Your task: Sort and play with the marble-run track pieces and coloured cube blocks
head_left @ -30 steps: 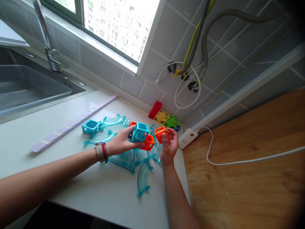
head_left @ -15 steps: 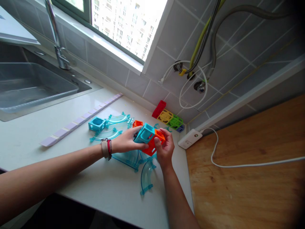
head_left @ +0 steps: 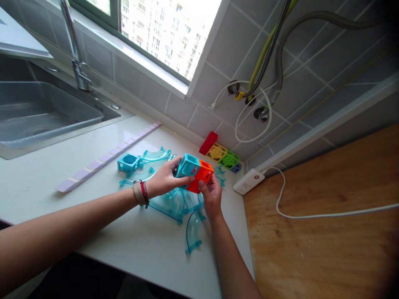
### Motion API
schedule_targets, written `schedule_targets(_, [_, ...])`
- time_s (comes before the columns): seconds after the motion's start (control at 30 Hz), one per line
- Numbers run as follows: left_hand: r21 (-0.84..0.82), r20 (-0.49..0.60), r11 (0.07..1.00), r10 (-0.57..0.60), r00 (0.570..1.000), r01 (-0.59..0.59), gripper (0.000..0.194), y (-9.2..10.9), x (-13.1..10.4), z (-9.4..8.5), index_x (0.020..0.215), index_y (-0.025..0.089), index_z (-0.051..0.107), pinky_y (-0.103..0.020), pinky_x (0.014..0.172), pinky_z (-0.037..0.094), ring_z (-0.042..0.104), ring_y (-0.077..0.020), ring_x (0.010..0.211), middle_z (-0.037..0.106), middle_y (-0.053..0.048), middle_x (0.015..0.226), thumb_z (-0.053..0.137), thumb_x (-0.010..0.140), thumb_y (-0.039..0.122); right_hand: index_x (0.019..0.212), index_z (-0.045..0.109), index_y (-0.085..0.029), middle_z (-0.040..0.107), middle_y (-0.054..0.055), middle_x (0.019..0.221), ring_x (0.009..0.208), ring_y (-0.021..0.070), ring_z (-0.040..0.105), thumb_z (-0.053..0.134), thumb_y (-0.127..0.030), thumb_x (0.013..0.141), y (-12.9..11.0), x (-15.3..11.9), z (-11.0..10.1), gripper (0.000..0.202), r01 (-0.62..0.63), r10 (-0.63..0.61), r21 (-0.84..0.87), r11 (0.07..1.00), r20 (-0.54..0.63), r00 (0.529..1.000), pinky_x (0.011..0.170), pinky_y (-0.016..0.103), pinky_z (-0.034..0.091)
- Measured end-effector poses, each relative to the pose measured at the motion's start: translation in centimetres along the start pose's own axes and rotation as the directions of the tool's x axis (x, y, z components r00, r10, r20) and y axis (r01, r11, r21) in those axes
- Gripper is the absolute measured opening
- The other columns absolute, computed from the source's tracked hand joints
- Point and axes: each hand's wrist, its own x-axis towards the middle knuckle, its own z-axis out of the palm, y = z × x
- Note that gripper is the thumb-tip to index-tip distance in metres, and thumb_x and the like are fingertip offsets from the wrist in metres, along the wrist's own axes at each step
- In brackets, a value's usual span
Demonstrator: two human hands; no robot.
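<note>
My left hand [head_left: 168,178] is closed around blue cube blocks [head_left: 188,165] with open, windowed sides. Against them sit orange cube blocks [head_left: 204,170], gripped at their right side by the fingers and thumb of my right hand [head_left: 212,193]. The blue and orange pieces touch and form one cluster, held above the counter; parts of it are covered by my fingers. Below and around my hands lie several clear blue curved track pieces [head_left: 193,232]. A single blue cube block [head_left: 129,162] rests on the counter to the left.
Red, yellow and green blocks [head_left: 230,159] stand in a row by the tiled wall. A white power bank [head_left: 248,181] with a cable lies at the counter's right edge, beside a wooden board [head_left: 311,245]. A pale segmented strip [head_left: 106,158] lies left, near the sink [head_left: 56,143].
Both hands have lifted slightly and turned the block cluster, so the blue and orange blocks now sit side by side, more squarely facing me. An orange block seen behind is now hidden.
</note>
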Motion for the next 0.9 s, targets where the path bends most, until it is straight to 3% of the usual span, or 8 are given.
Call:
schedule_targets(0.1, [-0.013,0.0,1.0,-0.011,1.0,0.011,0.047,-0.1,0.0,0.0,0.114,0.015,0.06,-0.029,0.076,0.055,0.066,-0.0186,0.086,0.07,-0.005,0.101,0.082,0.076,0.031,0.109,0.068,-0.022,0.073,0.006,0.1,0.088,0.022,0.067,0.07,-0.047,0.086,-0.3,0.1,0.1,0.034,-0.032,0.029,0.056,0.998,0.057,0.998,0.078,0.034,0.058])
schedule_targets(0.37, [0.001,-0.016,1.0,0.017,1.0,-0.017,0.043,-0.1,0.0,0.2,0.109,0.015,0.059,-0.026,0.072,0.053,0.064,-0.0163,0.083,0.067,-0.003,0.096,0.082,0.075,0.027,0.11,0.067,-0.021,0.075,0.007,0.103,0.092,0.0248,0.07,0.077,-0.048,0.079,0.3,0.0,0.2,0.042,-0.092,0.082,0.137,0.986,0.074,0.994,0.083,0.038,0.058])
schedule_targets(0.43, [-0.002,-0.009,1.0,0.013,1.0,-0.013,0.044,-0.2,0.0,0.2,0.11,0.016,0.057,-0.026,0.072,0.053,0.065,-0.0165,0.083,0.067,-0.003,0.096,0.081,0.075,0.028,0.111,0.067,-0.022,0.075,0.008,0.105,0.095,0.0264,0.071,0.076,-0.058,0.078,0.5,0.1,0.2,0.05,-0.109,0.1,0.162,0.981,0.062,0.993,0.085,0.04,0.057])
schedule_targets(0.53, [0.005,0.062,1.0,0.013,0.998,-0.013,0.045,-0.1,-0.4,0.5,0.112,0.018,0.054,-0.026,0.072,0.053,0.065,-0.0169,0.083,0.066,-0.002,0.094,0.079,0.077,0.03,0.107,0.069,-0.021,0.075,0.011,0.106,0.096,0.0282,0.071,0.047,-0.083,0.084,0.6,0.5,-0.3,0.07,-0.166,0.177,0.234,0.958,-0.024,0.984,0.085,0.043,0.057])
schedule_targets(0.6, [0.052,0.151,0.997,0.044,0.988,-0.052,0.045,0.2,-1.0,1.0,0.11,0.019,0.053,-0.025,0.069,0.051,0.063,-0.0164,0.08,0.064,-0.001,0.091,0.079,0.075,0.031,0.1,0.07,-0.021,0.074,0.011,0.1,0.092,0.0268,0.072,0.029,-0.085,0.088,0.7,0.8,-1.0,0.078,-0.178,0.225,0.31,0.934,-0.121,0.967,0.083,0.043,0.057])
schedule_targets(0.67, [0.119,0.233,0.986,0.089,0.968,-0.119,0.044,0.4,-1.9,1.7,0.108,0.019,0.055,-0.024,0.066,0.049,0.06,-0.0151,0.076,0.063,0.001,0.086,0.078,0.072,0.029,0.095,0.071,-0.021,0.073,0.01,0.092,0.085,0.0242,0.071,0.029,-0.082,0.091,1.0,1.1,-1.8,0.075,-0.162,0.237,0.333,0.929,-0.196,0.952,0.078,0.039,0.057])
schedule_targets(0.77, [0.178,0.335,0.961,0.142,0.931,-0.21,0.049,0.7,-3.1,2.7,0.108,0.02,0.056,-0.022,0.06,0.045,0.055,-0.0134,0.068,0.062,0.002,0.081,0.079,0.065,0.027,0.094,0.072,-0.02,0.072,0.008,0.088,0.079,0.0216,0.068,0.039,-0.076,0.093,1.7,1.2,-2.7,0.065,-0.14,0.179,0.176,0.974,-0.229,0.957,0.069,0.033,0.054])
schedule_targets(0.9, [0.143,0.436,0.956,0.172,0.883,-0.257,0.055,0.7,-3.8,3.5,0.109,0.021,0.058,-0.024,0.062,0.046,0.057,-0.0145,0.067,0.064,0.002,0.081,0.082,0.061,0.03,0.094,0.073,-0.019,0.073,0.007,0.089,0.084,0.022,0.067,0.064,-0.055,0.091,1.5,2.1,-2.3,0.037,-0.05,0.013,-0.261,0.964,-0.143,0.99,0.074,0.033,0.052])
